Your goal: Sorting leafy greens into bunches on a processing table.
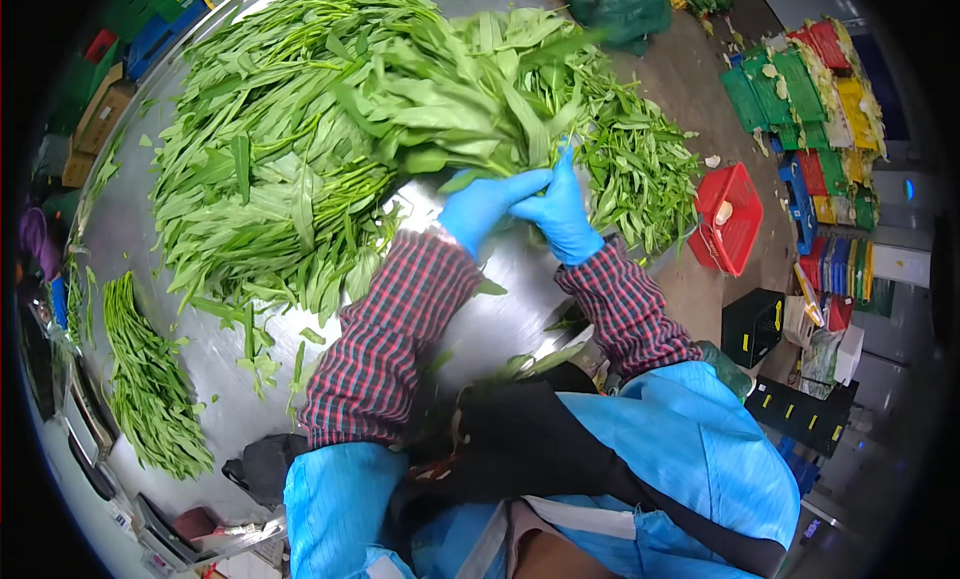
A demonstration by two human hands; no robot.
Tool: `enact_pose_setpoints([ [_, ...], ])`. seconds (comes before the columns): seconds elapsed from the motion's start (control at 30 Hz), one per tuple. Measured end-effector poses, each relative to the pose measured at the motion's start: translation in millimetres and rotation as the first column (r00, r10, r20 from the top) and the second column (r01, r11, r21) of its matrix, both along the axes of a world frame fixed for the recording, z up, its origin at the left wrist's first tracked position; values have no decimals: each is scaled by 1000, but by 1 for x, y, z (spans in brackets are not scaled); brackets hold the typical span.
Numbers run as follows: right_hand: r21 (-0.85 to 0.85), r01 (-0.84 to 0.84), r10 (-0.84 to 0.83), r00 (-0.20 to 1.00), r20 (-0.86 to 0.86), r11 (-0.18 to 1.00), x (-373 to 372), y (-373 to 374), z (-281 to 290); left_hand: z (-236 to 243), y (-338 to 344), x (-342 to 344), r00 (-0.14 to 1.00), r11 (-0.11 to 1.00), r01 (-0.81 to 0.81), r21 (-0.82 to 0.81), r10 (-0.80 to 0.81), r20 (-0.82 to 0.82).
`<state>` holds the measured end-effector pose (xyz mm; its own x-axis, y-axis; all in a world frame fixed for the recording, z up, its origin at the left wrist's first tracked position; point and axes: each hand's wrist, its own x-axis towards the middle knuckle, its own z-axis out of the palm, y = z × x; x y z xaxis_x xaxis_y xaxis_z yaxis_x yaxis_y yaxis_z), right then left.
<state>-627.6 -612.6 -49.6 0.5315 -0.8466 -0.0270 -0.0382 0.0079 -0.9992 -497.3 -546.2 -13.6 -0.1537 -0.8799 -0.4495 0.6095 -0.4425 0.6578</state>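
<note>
Now L hand (pixel 484 211) & R hand (pixel 566 215): grip closed round leafy bunch (pixel 450 104); stem ends hidden

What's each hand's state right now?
Left hand: closed on a bunch of leafy greens.
Right hand: at the bunch's near end; whether it grips cannot be told.

Head fisheye looks down, near left hand (pixel 482 211), right hand (pixel 563 214); rim unclear.

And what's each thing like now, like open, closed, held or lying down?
Left hand: gloved, closed on leafy bunch
Right hand: gloved, close beside left hand
Leafy bunch: held, fanned out
Big leafy pile: lying heaped
Small leafy bundle: lying apart
Red basket: open, pale thing inside
Table: littered
</note>
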Motion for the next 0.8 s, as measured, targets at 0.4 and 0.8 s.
enact_pose_setpoints([
  [0.4,523,-399,362,915,176,753,-35,152,37,-27,205,-43,943,941,-331,-65,327,-55],
  [0.8,852,-325,470,876,109,409,-75,229,4,-43,302,-67,962,972,-79,222,132,-238],
])
